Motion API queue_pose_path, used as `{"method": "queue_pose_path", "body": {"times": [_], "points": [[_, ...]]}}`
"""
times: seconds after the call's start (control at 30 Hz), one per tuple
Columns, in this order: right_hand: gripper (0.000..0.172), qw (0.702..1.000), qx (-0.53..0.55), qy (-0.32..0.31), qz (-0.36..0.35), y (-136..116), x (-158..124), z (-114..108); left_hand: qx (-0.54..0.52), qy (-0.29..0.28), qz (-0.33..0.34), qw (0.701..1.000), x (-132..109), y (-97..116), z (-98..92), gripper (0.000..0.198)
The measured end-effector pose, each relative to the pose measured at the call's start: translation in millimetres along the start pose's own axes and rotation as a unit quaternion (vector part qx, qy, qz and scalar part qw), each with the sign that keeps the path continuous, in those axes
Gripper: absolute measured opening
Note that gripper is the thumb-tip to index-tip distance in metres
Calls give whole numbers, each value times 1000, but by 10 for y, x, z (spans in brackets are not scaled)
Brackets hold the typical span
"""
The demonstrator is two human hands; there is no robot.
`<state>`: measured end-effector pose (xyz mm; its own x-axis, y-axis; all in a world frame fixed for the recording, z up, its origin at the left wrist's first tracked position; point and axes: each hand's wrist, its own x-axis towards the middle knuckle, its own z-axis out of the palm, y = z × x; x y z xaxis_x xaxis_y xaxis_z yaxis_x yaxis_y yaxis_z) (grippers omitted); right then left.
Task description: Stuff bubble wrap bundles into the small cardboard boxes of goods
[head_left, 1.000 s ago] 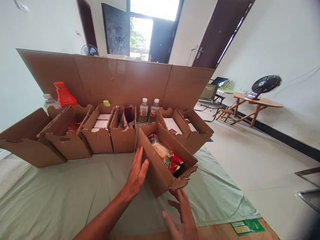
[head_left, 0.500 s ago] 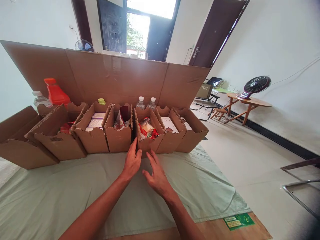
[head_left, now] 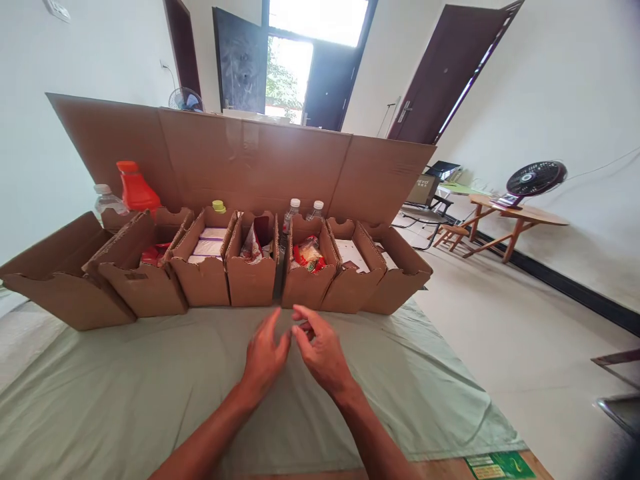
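A tall cardboard sheet [head_left: 250,160] stands upright across the far side, and a pale green cloth [head_left: 125,393] covers the near surface. At the sheet's foot runs a row of open boxes [head_left: 205,283]. The snack box [head_left: 305,290], with a red packet [head_left: 309,253] in it, sits in that row just right of the middle. Near of it, the left hand [head_left: 263,360] and right hand [head_left: 323,353] hover over the cloth, almost touching, fingers loosely open and holding nothing. Two water bottles [head_left: 291,212] stand behind the box

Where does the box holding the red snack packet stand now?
Head view: the snack box stands in the cardboard row, just right of centre, beyond the left hand and right hand, water bottles behind.
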<state>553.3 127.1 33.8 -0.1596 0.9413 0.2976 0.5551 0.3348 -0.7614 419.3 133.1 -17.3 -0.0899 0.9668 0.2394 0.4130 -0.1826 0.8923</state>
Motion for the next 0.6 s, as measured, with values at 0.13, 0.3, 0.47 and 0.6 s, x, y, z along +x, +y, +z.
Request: {"method": "queue_pose_path", "body": {"times": [0.13, 0.3, 0.47, 0.6], "points": [[64, 993, -109, -28, -33, -532, 607, 95, 24, -31, 55, 998, -748, -301, -347, 35], [40, 968, -236, -80, -7, -845, 1190, 315, 60, -42, 138, 988, -1152, -650, -856, 26], [31, 969, -233, -82, -15, -796, 730, 183, 53, 35, 71, 995, -1148, -731, -1170, 27], [27, 980, -169, -87, -56, -579, -105, -383, 17, 128, -41, 991, -1105, -689, -1180, 43]]}}
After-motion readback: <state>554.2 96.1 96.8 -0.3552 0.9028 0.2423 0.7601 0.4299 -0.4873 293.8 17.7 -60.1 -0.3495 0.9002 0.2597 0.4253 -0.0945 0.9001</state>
